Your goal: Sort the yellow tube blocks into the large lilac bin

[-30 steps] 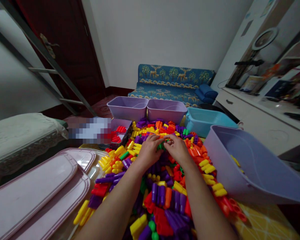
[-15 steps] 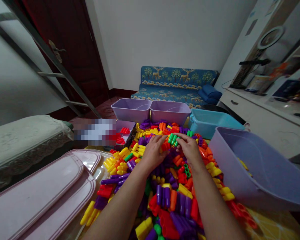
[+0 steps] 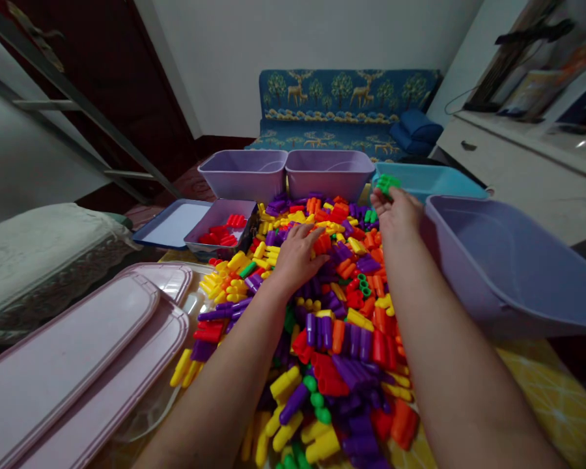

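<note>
My right hand (image 3: 398, 212) is closed on a green plastic bullet-shaped building block (image 3: 388, 184), a joined row of tubes. It holds the block up at the left end of the teal bin (image 3: 434, 189), overlapping its rim in view; I cannot tell whether it is over the bin. My left hand (image 3: 299, 255) hovers over the middle of the pile of mixed blocks (image 3: 339, 326), palm down, fingers apart. Just beside its fingertips lies an orange block (image 3: 322, 245); whether they touch it is unclear. The pile holds purple, yellow, red, orange and green pieces.
Two purple bins (image 3: 244, 172) (image 3: 329, 172) stand behind the pile, and a larger purple bin (image 3: 508, 273) is at the right. A small box (image 3: 222, 212) with red blocks sits left, near a blue-edged tray (image 3: 176, 221). Pink lids (image 3: 88, 352) lie at the near left.
My right hand has carried the green block from above the pile up and right to the teal bin. My left hand stays over the pile. The view has tilted down.
</note>
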Tool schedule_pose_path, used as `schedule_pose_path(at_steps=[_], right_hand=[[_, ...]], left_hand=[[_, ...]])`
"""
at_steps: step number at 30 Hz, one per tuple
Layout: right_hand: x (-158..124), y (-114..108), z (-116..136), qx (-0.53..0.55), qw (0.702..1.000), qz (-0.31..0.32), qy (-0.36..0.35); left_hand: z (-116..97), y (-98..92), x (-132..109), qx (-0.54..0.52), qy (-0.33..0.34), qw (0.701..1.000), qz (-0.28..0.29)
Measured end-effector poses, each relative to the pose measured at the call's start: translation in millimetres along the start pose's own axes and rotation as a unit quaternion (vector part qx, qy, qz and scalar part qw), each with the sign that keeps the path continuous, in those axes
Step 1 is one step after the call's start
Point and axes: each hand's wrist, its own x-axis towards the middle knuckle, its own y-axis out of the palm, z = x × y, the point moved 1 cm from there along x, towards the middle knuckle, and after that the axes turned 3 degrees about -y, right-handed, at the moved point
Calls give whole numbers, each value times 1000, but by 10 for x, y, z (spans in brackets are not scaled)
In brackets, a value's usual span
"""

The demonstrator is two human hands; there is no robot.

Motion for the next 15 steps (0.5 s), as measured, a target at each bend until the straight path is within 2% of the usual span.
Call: schedule_pose_path(at_steps=[2,4,10,15], right_hand=[[154,33,49,-47,995,-81,-38],[272,60,84,-70,989,-117,-56],[413,28,40,-124,983,-118,-61],[233,-25,6,-144,984,-79,-67]], left_hand=[[2,4,1,1,1,1000,3],[3,5,3,2,-1,1000,4],[4,-2,2,-1,-2,1000,-1],[11,2,1,2,-3,1000,-1]])
